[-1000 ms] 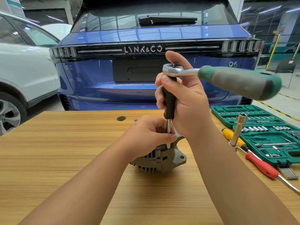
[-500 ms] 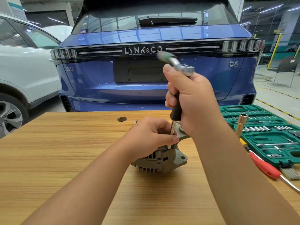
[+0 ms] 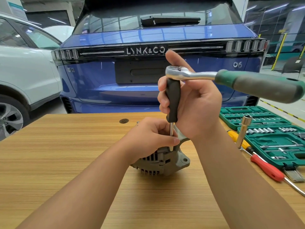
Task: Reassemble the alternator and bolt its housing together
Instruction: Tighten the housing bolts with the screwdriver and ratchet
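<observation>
Light: bright, even, from overhead strips
Shadows: soft, faint under alternator [image 3: 162, 160]
Glare: strip reflections on blue car [image 3: 148, 38] glass and paint
Blur: ratchet handle [image 3: 260, 85] smeared, rest sharp
Distortion: wide-angle bowing at edges

We note the alternator [image 3: 162, 160] housing as dull grey cast metal, matt and slightly grainy, resting on a table [image 3: 66, 162] of smooth light wood-grain finish. The ratchet [image 3: 186, 74] head is bright polished metal, its grip [image 3: 264, 86] matt green and grey, and the extension handle [image 3: 173, 100] matt black; we record the tool case [image 3: 280, 142] as green moulded plastic and the car [image 3: 148, 76] paint as glossy blue
</observation>
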A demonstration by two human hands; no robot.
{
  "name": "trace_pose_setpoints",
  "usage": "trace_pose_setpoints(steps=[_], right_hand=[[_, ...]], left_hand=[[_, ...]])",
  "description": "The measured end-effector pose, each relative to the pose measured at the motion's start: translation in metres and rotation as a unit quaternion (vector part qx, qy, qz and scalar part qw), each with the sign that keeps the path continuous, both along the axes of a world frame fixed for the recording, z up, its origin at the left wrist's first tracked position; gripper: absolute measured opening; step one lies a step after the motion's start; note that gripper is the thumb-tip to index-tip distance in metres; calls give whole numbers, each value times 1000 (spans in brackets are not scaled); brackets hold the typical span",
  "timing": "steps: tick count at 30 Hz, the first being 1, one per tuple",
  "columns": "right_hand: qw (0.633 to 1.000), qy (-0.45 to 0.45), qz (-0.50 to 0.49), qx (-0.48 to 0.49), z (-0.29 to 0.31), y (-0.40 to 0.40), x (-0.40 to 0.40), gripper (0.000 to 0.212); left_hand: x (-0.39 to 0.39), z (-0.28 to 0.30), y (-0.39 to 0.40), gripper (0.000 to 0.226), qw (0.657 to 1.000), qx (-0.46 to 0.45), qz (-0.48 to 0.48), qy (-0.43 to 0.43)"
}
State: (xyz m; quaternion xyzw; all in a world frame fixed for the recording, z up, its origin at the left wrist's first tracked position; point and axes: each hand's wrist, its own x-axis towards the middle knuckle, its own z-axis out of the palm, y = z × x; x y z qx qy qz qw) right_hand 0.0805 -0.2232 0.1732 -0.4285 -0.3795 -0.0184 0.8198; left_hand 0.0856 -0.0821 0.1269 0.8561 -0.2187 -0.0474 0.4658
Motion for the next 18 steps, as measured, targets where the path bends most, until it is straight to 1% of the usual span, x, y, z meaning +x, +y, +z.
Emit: trace_pose_setpoints(steps=[2,3,6,7,9,10,11,12,13,14,16,17,18], right_hand=[[999,15,46,-2,0,-4,0,53],[998,21,53,-6,1,-5,0,58],[998,49,28,-14,6,-4,-2,56],[998,67,-3,-15,7,-1,-3,48],[987,70,-142,-30,6,3,-4,21],[976,66,-206,-40,6,4,-3,15],[968,72,-238,-42,5,3,-2,15],[968,81,-235,-43,5,2,-2,13],[976,89,-195,-42,5,-1,-1,9],[986,96,-134,-34,6,-5,-1,9],[995,91,-32,-8,6,-9,0,27],[997,68,-24,-5,4,-7,0,32],[998,37,-44,-11,2,-5,1,34]], left_hand=[[0,0,0,11,1000,-2,0,1],[0,0,0,10,1000,-2,-1,1],[0,-1,-1,11,1000,-9,-3,3],[0,-1,-1,9,1000,-14,-5,5],[0,-1,-2,6,1000,-11,-10,2],[0,-2,-2,7,1000,-6,-12,-2],[0,-2,-3,7,1000,-2,-12,-5],[0,-2,-3,8,1000,0,-11,-7],[1,-2,-3,8,1000,0,-9,-8],[1,-3,-3,7,1000,0,-6,-9],[1,-3,-2,8,1000,-5,-2,-8],[1,-3,-2,10,1000,-9,-2,-6],[1,-3,-1,10,1000,-13,-1,-5]])
